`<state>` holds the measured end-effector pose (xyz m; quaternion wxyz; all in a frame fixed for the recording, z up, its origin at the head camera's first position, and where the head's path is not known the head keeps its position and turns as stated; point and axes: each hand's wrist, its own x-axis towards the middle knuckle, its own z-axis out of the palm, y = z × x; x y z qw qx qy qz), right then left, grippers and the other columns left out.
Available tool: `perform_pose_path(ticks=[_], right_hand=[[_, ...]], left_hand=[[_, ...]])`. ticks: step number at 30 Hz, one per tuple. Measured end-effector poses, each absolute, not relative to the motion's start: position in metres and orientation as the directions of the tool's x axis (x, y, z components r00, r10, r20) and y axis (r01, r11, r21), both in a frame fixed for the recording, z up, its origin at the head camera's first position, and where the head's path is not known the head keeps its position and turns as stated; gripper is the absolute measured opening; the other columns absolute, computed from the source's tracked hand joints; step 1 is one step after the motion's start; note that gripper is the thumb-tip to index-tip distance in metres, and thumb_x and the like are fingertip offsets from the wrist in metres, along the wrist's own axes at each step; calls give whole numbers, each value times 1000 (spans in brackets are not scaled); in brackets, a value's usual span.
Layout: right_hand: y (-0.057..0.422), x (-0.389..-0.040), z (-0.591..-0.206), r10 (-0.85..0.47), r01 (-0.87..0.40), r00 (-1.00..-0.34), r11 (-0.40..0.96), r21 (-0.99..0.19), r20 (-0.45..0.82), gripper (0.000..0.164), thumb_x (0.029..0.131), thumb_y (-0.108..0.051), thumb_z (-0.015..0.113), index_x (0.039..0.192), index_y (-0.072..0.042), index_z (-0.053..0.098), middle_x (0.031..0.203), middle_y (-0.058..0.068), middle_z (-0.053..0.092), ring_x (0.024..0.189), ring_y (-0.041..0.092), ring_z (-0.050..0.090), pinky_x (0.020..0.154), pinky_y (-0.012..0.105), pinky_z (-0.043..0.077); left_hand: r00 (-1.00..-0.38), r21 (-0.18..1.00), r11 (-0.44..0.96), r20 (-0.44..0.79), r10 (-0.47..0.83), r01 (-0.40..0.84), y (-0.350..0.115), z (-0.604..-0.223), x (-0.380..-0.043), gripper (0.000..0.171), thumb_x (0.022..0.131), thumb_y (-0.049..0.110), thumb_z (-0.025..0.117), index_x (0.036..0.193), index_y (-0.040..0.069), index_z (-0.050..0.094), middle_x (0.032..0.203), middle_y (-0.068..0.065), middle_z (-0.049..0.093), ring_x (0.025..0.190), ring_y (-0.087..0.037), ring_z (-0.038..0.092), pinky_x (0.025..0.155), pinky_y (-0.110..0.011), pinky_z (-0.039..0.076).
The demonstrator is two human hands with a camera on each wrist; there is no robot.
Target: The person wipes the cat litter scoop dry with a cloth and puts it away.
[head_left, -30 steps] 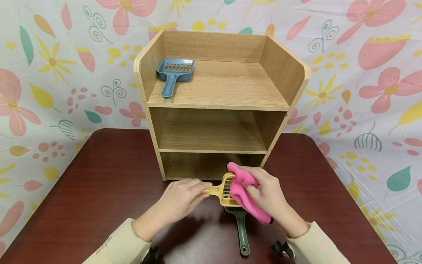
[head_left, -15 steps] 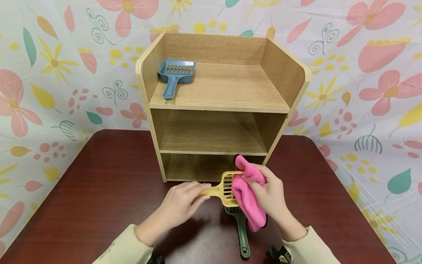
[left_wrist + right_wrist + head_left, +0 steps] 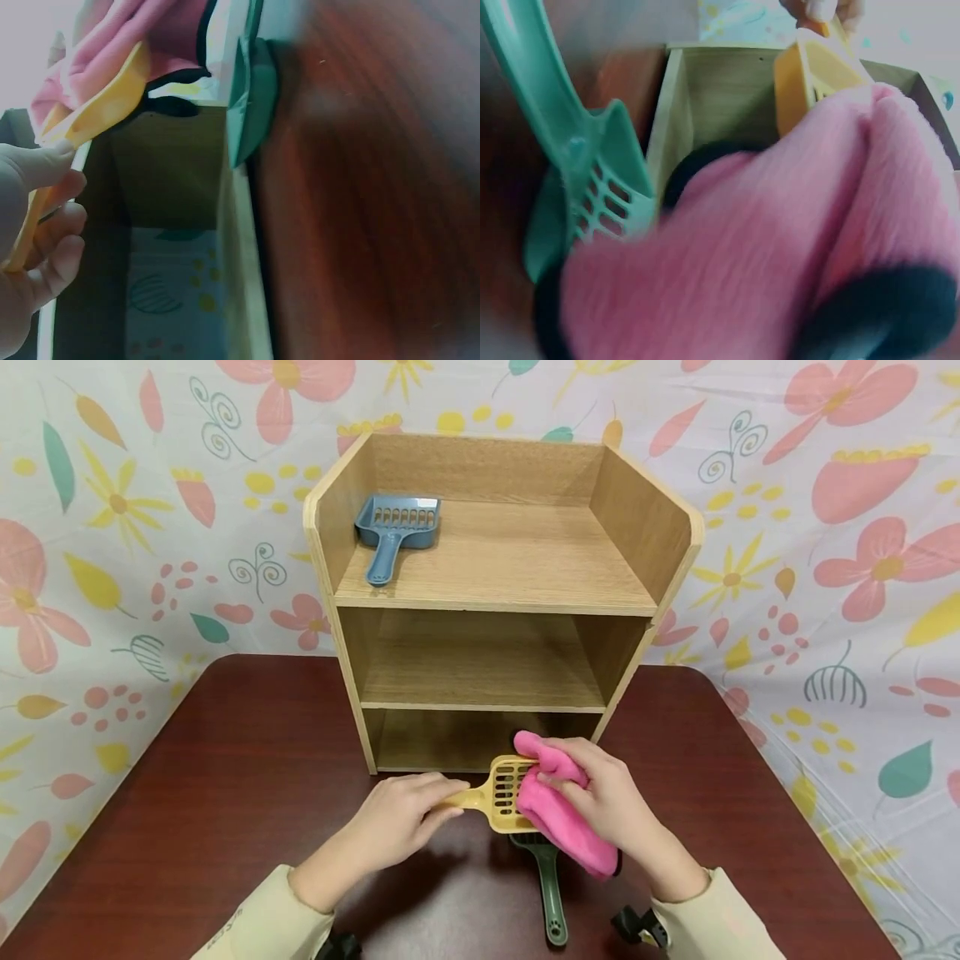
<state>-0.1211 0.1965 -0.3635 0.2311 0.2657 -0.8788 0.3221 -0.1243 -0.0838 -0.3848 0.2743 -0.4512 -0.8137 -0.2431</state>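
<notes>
My left hand [image 3: 408,817] grips the handle of a yellow slotted litter scoop [image 3: 504,793], its head pointing right above the table. In the left wrist view the thumb and curled fingers wrap the yellow handle [image 3: 28,225]. My right hand [image 3: 606,793] holds a bunched pink cloth [image 3: 558,814] with dark edging against the scoop's head, covering its right part. Below them a green litter scoop [image 3: 551,893] lies on the table, its head partly hidden by the yellow scoop and cloth. The cloth [image 3: 727,247] fills much of the right wrist view and hides the right fingers.
A wooden shelf unit [image 3: 487,606] stands at the back of the dark red table [image 3: 225,810], just beyond the hands. On its top level, at the left, sits a blue litter scoop [image 3: 397,531] in a matching holder. A flower-patterned curtain [image 3: 825,610] hangs behind.
The right hand and cloth shift slightly right and up, then back left and down over the scoop's head. The left hand and yellow scoop are now a little farther left.
</notes>
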Motion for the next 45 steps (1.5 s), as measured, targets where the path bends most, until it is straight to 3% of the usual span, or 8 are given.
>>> perform_pose_path(ticks=[7, 14, 16, 19, 25, 33, 39, 45], right_hand=[[192, -120, -356, -493, -690, -649, 702, -176, 579, 47, 74, -9, 76, 118, -19, 65, 102, -6, 68, 93, 13, 66, 77, 34, 54], [174, -116, -359, -637, -790, -513, 613, -26, 576, 52, 68, -24, 83, 117, -17, 67, 99, -6, 70, 87, 12, 66, 77, 29, 53], [171, -113, -360, -661, -797, -528, 603, -41, 533, 52, 68, -28, 83, 116, -17, 67, 102, -8, 69, 90, 11, 66, 79, 27, 53], [171, -111, -360, -668, -772, -608, 623, -123, 430, 48, 73, -30, 80, 118, -21, 66, 105, -13, 66, 94, 7, 64, 79, 28, 53], [184, -119, -357, -628, -666, -744, 664, -341, 229, 46, 82, -15, 70, 124, -28, 59, 114, -12, 63, 100, 5, 60, 82, 31, 51], [206, -128, -366, -543, -610, -788, 633, -476, 289, 43, 83, -11, 69, 122, -25, 59, 115, -13, 65, 102, 3, 61, 87, 28, 50], [203, -127, -363, -526, -616, -788, 660, -429, 322, 43, 83, -16, 72, 124, -21, 59, 115, -10, 65, 103, 6, 61, 87, 32, 50], [190, -122, -360, -567, -657, -749, 700, -278, 344, 44, 82, -25, 74, 124, -24, 59, 111, -10, 66, 98, 7, 63, 82, 33, 53]], left_hand=[[-491, 141, 499, 528, 693, 855, -82, -368, -120, 26, 86, 24, 68, 110, 13, 67, 94, 7, 69, 79, -5, 64, 65, -24, 52], [-483, 70, 504, 421, 767, 861, -73, -363, -117, 22, 87, 28, 66, 108, 20, 68, 92, 11, 67, 81, -7, 64, 66, -24, 53], [-465, 33, 497, 411, 784, 867, -72, -363, -117, 21, 86, 29, 68, 105, 21, 69, 92, 12, 67, 82, -8, 64, 67, -24, 53], [-433, -32, 490, 422, 796, 871, -71, -362, -118, 20, 85, 30, 69, 103, 22, 71, 90, 12, 67, 79, -9, 61, 67, -22, 52], [-368, -108, 474, 491, 790, 874, -73, -363, -121, 23, 84, 32, 70, 105, 22, 71, 90, 12, 69, 74, -8, 59, 65, -20, 50], [-404, -27, 503, 560, 723, 864, -87, -369, -126, 28, 82, 28, 71, 108, 16, 69, 91, 8, 70, 79, -10, 65, 67, -25, 53], [-434, 7, 514, 546, 717, 858, -87, -369, -127, 27, 84, 26, 70, 109, 16, 69, 93, 8, 70, 81, -11, 66, 67, -27, 54], [-435, 2, 504, 508, 743, 864, -79, -367, -123, 27, 85, 28, 70, 110, 18, 70, 95, 9, 70, 81, -11, 65, 69, -25, 54]])
